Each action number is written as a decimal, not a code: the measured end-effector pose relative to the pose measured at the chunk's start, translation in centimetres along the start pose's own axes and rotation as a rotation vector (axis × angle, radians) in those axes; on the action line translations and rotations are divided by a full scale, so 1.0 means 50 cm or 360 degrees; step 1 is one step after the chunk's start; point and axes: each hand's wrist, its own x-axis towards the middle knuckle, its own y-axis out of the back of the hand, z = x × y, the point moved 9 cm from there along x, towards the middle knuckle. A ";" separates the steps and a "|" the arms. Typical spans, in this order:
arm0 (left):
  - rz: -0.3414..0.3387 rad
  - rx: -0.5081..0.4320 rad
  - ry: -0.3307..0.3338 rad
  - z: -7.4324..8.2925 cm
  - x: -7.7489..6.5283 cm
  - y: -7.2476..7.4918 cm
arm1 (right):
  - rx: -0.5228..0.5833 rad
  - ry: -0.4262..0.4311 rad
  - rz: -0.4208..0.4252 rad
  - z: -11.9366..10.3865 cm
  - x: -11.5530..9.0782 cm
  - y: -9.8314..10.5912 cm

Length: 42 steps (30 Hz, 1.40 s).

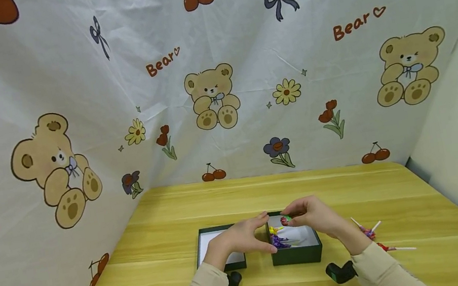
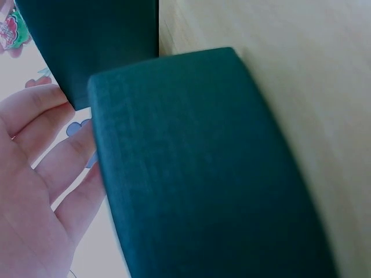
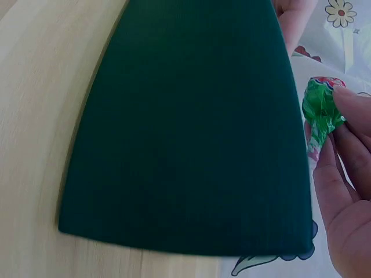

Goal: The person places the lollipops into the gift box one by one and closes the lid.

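Over a dark green box (image 1: 297, 255) with a white inside, my right hand (image 1: 316, 215) pinches a lollipop (image 1: 285, 220) in a green and red wrapper. The right wrist view shows that lollipop (image 3: 322, 107) between thumb and fingers, its wrapped head upward. My left hand (image 1: 243, 237) lies at the box's left side, thumb and fingers spread along it. In the left wrist view its fingers (image 2: 66, 159) are partly hidden behind green cardboard. Inside the box, a yellow-wrapped lollipop (image 1: 274, 230) and purple-wrapped lollipops (image 1: 278, 242) lie along the left wall.
A shallow green tray-like lid (image 1: 237, 265), white inside, sits left of the box, partly under my left forearm. Right of my right arm, red and purple lollipops (image 1: 367, 232) with white sticks lie on the wooden table (image 1: 151, 275). A bear-printed cloth (image 1: 252, 149) hangs behind.
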 end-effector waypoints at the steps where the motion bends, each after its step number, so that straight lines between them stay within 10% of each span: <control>1: 0.0000 -0.0001 0.0001 0.000 0.000 0.000 | 0.0003 -0.0001 -0.0009 -0.001 0.002 -0.003; 42: -0.0002 -0.0011 0.0006 0.001 0.002 0.001 | -0.0037 -0.0101 0.0053 0.055 0.049 -0.072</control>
